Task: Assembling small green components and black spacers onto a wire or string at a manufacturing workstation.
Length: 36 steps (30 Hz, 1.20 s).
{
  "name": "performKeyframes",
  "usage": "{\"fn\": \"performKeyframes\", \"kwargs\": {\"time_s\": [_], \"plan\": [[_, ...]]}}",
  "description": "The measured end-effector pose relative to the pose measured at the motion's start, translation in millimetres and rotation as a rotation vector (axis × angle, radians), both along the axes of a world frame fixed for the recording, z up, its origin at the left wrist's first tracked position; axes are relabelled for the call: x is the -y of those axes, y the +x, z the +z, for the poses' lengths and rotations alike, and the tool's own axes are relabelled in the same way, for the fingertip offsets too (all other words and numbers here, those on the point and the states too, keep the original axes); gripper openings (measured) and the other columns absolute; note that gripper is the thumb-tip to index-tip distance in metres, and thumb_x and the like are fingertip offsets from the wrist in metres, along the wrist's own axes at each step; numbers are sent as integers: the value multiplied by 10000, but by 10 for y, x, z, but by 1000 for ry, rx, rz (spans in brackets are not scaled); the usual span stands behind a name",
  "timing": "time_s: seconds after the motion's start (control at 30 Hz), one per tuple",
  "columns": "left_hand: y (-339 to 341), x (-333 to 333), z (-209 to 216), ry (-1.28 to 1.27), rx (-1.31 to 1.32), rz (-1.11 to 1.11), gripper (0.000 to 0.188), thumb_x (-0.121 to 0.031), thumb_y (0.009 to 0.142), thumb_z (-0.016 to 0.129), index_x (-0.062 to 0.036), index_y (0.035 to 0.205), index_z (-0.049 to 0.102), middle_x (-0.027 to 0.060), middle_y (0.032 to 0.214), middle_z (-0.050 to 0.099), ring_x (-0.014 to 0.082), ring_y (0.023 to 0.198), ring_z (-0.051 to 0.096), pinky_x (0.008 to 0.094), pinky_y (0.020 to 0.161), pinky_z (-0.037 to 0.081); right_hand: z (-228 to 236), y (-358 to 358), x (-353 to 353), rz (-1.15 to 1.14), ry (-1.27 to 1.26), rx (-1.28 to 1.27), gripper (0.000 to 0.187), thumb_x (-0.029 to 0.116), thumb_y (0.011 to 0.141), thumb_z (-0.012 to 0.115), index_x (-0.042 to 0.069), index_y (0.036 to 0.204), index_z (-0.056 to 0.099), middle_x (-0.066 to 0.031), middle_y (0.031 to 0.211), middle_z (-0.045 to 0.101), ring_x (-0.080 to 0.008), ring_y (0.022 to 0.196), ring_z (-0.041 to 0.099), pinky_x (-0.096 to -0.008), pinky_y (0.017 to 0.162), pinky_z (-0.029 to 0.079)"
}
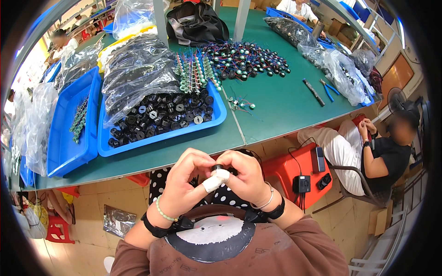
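Observation:
My left hand [186, 177] and my right hand [244, 177] meet in front of my chest, off the table's near edge. Between their fingertips is a small black round plastic part [218, 167], mostly covered by the fingers. Both hands are closed on it. A white wrap [215, 180] covers a digit, apparently my left thumb. Just beyond the hands, many similar black round parts [156, 115] fill the front of a blue tray [193, 133]. Green circuit board strips [193, 71] and clear plastic bags of black parts [140, 69] lie at its back.
Another blue tray [62, 156] holds a board strip. Wired parts [248, 60] are heaped on the green table [276, 106], with a black marker-like stick [313, 92] and blue-handled pliers [328, 91] to the right. A red stool [294, 177] carries small devices. A person [382, 156] sits at right.

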<state>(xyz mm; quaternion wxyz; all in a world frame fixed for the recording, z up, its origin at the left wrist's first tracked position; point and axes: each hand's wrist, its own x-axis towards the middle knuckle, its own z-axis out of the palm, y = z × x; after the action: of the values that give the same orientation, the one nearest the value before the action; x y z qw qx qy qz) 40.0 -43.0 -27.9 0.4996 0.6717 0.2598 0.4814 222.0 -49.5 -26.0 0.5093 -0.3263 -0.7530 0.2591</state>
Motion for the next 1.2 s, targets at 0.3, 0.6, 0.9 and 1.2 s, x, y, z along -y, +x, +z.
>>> {"fn": "performKeyframes", "kwargs": {"time_s": [0.3, 0.6, 0.9, 1.2], "plan": [[78, -133, -121, -134, 216, -46, 290, -9, 880, 630, 16, 1163, 569, 86, 1158, 512, 150, 932, 595, 282, 823, 499, -158, -7, -83, 284, -781, -650, 287, 246, 995, 519, -1, 1112, 605, -20, 821, 607, -64, 689, 563, -207, 601, 486], [69, -102, -150, -288, 262, -79, 270, -12, 908, 603, 15, 1171, 545, 80, 1114, 556, 151, 902, 624, 271, 781, 515, -226, 19, -76, 355, -856, -751, 302, 240, 980, 509, 3, 1153, 580, -42, 857, 610, -82, 719, 568, -227, 648, 496], [-30, -195, -204, 1, -23, -67, 346, 1, 887, 607, 9, 1228, 555, 78, 1183, 538, 132, 970, 609, 243, 762, 527, -172, 22, -29, 213, -666, -482, 141, 114, 957, 541, 8, 1045, 570, -13, 813, 599, -42, 692, 555, -192, 538, 467], [-200, -235, 79, -84, 52, 129, 355, 41, 875, 581, 20, 1227, 538, 85, 1227, 502, 146, 984, 604, 259, 875, 479, 327, 853, -1008, -238, -391, -168, 286, 107, 911, 534, 9, 1164, 623, -22, 860, 616, -86, 696, 572, -234, 654, 484]]}}
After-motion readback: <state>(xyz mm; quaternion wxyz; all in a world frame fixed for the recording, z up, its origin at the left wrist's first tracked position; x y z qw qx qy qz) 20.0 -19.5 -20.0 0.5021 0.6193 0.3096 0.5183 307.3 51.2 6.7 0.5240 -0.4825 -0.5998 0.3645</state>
